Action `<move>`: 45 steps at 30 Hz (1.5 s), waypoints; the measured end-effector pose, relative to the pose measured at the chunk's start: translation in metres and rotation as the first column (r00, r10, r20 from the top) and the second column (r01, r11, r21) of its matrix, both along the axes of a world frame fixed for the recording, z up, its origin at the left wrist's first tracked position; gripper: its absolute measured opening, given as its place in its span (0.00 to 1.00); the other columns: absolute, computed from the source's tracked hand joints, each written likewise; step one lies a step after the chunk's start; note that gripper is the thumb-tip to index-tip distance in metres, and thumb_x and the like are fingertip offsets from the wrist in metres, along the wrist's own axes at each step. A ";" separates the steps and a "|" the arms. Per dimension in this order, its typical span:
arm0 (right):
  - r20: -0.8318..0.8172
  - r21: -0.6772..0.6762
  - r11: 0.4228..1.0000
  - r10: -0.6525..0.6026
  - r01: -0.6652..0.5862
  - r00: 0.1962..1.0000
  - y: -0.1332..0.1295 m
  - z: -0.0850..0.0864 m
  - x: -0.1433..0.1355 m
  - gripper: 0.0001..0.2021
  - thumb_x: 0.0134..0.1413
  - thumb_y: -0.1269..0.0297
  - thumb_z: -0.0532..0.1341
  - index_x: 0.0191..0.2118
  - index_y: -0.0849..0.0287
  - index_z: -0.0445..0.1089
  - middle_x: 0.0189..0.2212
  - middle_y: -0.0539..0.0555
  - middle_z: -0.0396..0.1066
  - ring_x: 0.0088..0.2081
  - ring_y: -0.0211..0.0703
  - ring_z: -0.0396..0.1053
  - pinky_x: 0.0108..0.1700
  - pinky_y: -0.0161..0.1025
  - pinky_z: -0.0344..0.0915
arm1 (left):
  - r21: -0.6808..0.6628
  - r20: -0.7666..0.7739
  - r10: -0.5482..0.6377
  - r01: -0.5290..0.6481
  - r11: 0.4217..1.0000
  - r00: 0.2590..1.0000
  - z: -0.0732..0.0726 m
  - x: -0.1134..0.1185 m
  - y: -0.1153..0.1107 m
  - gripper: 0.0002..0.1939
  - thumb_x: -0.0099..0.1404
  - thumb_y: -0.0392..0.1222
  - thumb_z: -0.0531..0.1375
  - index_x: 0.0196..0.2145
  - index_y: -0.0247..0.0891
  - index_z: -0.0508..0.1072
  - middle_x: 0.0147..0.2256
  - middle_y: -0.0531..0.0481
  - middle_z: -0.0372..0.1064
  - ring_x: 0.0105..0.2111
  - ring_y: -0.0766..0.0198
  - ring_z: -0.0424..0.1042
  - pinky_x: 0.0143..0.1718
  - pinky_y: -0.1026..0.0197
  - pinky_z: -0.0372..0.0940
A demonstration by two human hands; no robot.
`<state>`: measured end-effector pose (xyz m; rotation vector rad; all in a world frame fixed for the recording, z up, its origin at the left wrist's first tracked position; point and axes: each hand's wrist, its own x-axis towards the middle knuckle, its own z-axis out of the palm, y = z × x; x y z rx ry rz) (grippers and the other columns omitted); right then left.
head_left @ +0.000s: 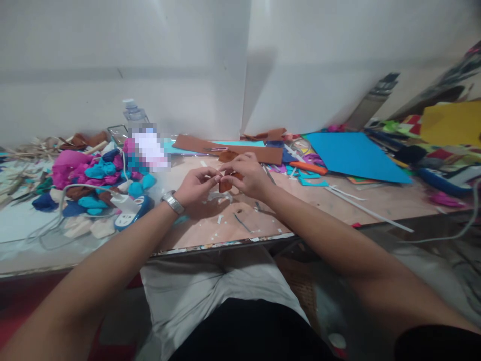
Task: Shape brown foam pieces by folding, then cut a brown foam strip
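Over the middle of the workbench, both hands meet at a small brown piece of thin, crinkled material, perhaps crepe paper (225,185). My left hand (196,186), with a metal watch on the wrist, pinches its left side between thumb and fingers. On the other side my right hand (248,175) is closed on the same piece, its fingers curled over the top and hiding part of it. Just behind the hands lies a long brown strip (195,146) with a small pink-handled tool (216,149) on it. White and dark scraps (240,221) are scattered below the hands.
Crumpled pink and blue paper (103,170) is heaped at left, beside a blue-and-white power strip (132,214) with cable. Behind stand a phone (151,148) and clear bottle (134,111). To the right lie an orange-handled tool (308,168), a blue sheet (356,155) and white strips (372,209).
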<state>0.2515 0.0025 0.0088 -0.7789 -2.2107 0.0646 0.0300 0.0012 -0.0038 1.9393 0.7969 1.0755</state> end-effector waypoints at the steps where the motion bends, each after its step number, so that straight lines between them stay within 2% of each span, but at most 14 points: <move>1: -0.007 0.004 1.000 0.007 -0.007 1.000 0.000 0.000 0.000 0.12 0.65 0.57 0.65 0.49 0.55 0.76 0.36 0.52 0.80 0.44 0.50 0.71 0.55 0.50 0.53 | 0.008 -0.001 0.011 -0.011 1.000 1.000 0.001 0.000 -0.001 0.19 0.68 0.57 0.64 0.35 0.36 0.78 0.35 0.46 0.77 0.37 0.61 0.75 0.43 0.60 0.68; 5: -0.003 -0.007 1.000 0.009 -0.009 1.000 -0.001 0.000 0.002 0.11 0.64 0.57 0.65 0.47 0.56 0.76 0.36 0.53 0.80 0.45 0.50 0.70 0.56 0.50 0.52 | 0.035 -0.013 0.049 -0.049 0.998 0.999 0.005 0.001 -0.003 0.20 0.68 0.59 0.63 0.37 0.36 0.78 0.36 0.46 0.78 0.38 0.60 0.75 0.43 0.59 0.69; 11: 0.001 -0.034 0.999 -0.004 0.004 1.000 -0.002 0.002 0.002 0.07 0.63 0.58 0.65 0.39 0.55 0.78 0.36 0.53 0.80 0.44 0.50 0.70 0.56 0.50 0.52 | 0.050 -0.020 0.038 -0.037 0.998 0.999 0.004 0.000 -0.003 0.21 0.67 0.59 0.63 0.38 0.37 0.79 0.35 0.46 0.79 0.39 0.59 0.76 0.44 0.58 0.70; 19: -0.019 -0.049 0.998 -0.037 0.036 0.999 -0.002 0.002 0.001 0.07 0.62 0.58 0.66 0.38 0.55 0.77 0.37 0.53 0.80 0.45 0.50 0.71 0.55 0.50 0.53 | 0.154 -0.091 0.132 -0.117 0.981 0.987 0.004 0.001 -0.005 0.19 0.67 0.58 0.63 0.39 0.40 0.83 0.40 0.44 0.80 0.42 0.56 0.77 0.47 0.56 0.69; 26: -0.039 -0.024 1.000 -0.015 0.014 0.999 -0.002 0.002 0.001 0.08 0.61 0.58 0.69 0.38 0.56 0.76 0.35 0.51 0.79 0.43 0.48 0.72 0.55 0.48 0.53 | 0.222 -0.134 0.105 -0.073 0.972 0.985 0.006 0.000 -0.006 0.20 0.70 0.58 0.61 0.38 0.39 0.83 0.40 0.43 0.79 0.42 0.57 0.76 0.47 0.56 0.68; 32: -0.038 -0.047 0.999 -0.025 0.023 0.999 -0.002 0.003 0.000 0.10 0.63 0.54 0.66 0.38 0.56 0.76 0.37 0.53 0.80 0.44 0.50 0.72 0.54 0.49 0.53 | 0.177 -0.091 0.106 -0.089 0.980 0.990 0.005 0.002 -0.005 0.20 0.70 0.58 0.60 0.38 0.38 0.81 0.38 0.44 0.79 0.41 0.57 0.75 0.46 0.57 0.68; 39: -0.033 -0.040 0.999 -0.020 0.018 0.999 -0.004 0.004 0.000 0.07 0.64 0.58 0.65 0.39 0.56 0.76 0.39 0.55 0.80 0.46 0.51 0.73 0.53 0.49 0.55 | 0.154 -0.106 0.127 -0.110 0.982 0.986 0.001 0.001 -0.002 0.22 0.70 0.60 0.59 0.38 0.38 0.80 0.37 0.44 0.78 0.42 0.56 0.75 0.46 0.56 0.68; 45: -0.024 0.000 1.000 -0.002 0.002 1.000 0.002 -0.005 0.000 0.08 0.66 0.60 0.62 0.45 0.52 0.78 0.43 0.54 0.78 0.49 0.50 0.72 0.54 0.49 0.57 | 0.164 -0.125 0.142 -0.121 0.979 0.982 0.001 0.001 -0.001 0.24 0.69 0.62 0.58 0.32 0.39 0.79 0.34 0.46 0.77 0.38 0.58 0.74 0.43 0.57 0.68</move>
